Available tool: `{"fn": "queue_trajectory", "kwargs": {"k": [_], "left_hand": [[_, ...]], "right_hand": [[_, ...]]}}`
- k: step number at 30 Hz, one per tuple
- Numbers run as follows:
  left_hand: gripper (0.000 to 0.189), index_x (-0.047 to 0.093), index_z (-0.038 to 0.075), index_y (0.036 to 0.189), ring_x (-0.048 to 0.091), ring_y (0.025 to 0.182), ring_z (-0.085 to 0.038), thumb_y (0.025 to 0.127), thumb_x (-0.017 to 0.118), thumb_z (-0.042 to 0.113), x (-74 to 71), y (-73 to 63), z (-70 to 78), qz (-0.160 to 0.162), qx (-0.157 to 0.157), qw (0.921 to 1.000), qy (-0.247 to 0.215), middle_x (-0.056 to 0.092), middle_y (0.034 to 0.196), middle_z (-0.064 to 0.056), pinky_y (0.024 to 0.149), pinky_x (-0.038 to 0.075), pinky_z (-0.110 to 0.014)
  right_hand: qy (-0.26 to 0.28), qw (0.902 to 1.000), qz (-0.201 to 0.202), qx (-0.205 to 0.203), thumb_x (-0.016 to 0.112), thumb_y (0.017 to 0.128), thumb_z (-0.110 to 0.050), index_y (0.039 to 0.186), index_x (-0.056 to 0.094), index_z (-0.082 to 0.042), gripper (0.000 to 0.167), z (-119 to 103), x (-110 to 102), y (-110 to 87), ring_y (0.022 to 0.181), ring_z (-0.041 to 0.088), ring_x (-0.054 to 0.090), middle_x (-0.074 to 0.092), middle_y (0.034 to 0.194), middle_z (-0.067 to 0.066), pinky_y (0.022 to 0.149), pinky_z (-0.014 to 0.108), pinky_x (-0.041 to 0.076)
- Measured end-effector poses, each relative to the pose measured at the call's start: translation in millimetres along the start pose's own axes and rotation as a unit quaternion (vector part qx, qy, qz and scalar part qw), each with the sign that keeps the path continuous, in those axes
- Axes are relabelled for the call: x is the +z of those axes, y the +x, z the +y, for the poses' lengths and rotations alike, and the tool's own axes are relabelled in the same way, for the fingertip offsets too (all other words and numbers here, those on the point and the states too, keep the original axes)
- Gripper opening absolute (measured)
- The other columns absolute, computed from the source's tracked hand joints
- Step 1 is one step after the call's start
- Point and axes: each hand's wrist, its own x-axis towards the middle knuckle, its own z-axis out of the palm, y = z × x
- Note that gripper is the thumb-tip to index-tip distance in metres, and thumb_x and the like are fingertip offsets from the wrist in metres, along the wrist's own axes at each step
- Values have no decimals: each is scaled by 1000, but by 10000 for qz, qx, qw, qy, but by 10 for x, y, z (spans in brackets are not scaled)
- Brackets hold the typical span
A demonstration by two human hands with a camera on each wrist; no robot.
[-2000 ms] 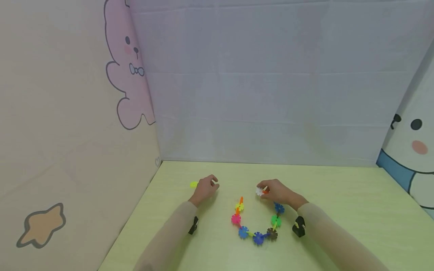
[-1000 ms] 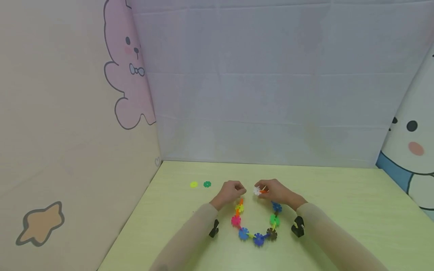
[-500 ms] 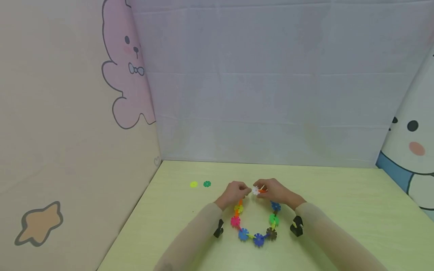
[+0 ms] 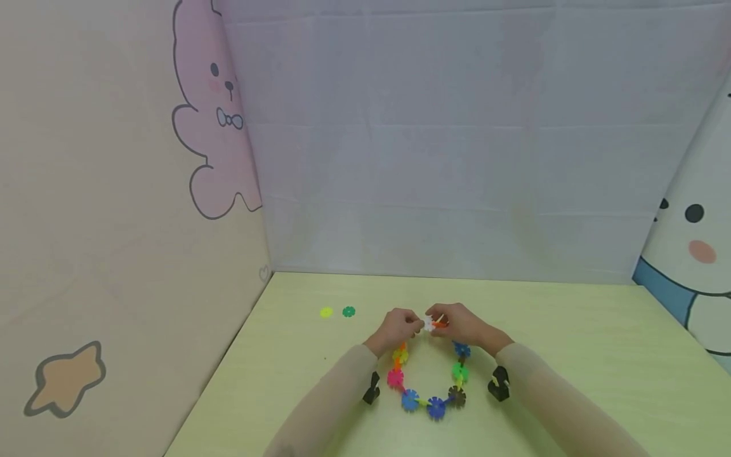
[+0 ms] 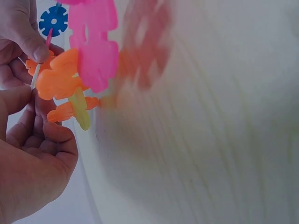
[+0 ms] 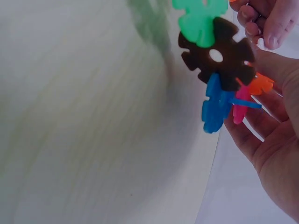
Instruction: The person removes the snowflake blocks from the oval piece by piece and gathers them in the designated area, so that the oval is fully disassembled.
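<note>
Notched plastic snowflake discs are slotted into a curved chain, with a pink disc [image 4: 395,379], a dark blue disc [image 4: 436,408] and a green disc [image 4: 460,372] among them. At the far side, my left hand [image 4: 395,330] pinches the edge of a white disc [image 4: 428,324] between thumb and finger. My right hand [image 4: 461,325] holds the chain's other end by an orange disc [image 4: 440,324] joined to the white one. In the left wrist view, another orange disc [image 5: 60,77] and a yellow disc [image 5: 80,109] hang close to my left fingers.
A loose yellow disc [image 4: 326,312] and a loose green disc [image 4: 349,311] lie flat on the table [image 4: 571,355], left of my hands. A patterned cloth wall [image 4: 137,317] borders the left side, and a plain pale sheet [image 4: 445,158] hangs behind.
My left hand has come rightward from over the loose green disc and now pinches the white disc. My right hand has shifted slightly left, drawing the chain's ends closer together.
</note>
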Motion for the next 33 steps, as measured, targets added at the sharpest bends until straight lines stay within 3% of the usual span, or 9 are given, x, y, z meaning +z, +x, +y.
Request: {"fn": "queue_trajectory", "kwargs": {"k": [10, 20, 33], "left_hand": [[20, 68, 8, 91, 56, 73, -14, 94, 59, 25, -46, -7, -42, 40, -106, 9998, -141, 61, 80, 1, 67, 49, -25], [22, 68, 5, 90, 55, 71, -14, 92, 60, 25, -52, 5, -109, 71, -44, 9997, -241, 62, 79, 1, 62, 47, -24], [22, 68, 8, 85, 50, 67, -15, 91, 62, 28, -49, -38, -107, -27, -123, 9999, 111, 61, 77, -1, 59, 42, -24]], "right_hand": [[-74, 9998, -156, -17, 72, 82, -7, 109, 60, -3, 30, 29, -44, -60, 91, 24, 61, 64, 100, 5, 80, 40, 51], [-85, 9998, -111, -160, 72, 82, -6, 100, 63, -11, 22, 80, -37, -75, 90, 22, 61, 64, 97, 0, 74, 33, 52], [-222, 9991, -107, -353, 72, 82, -3, 101, 65, -9, 21, 76, -61, -72, 79, 14, 57, 64, 93, -2, 70, 30, 51]]}}
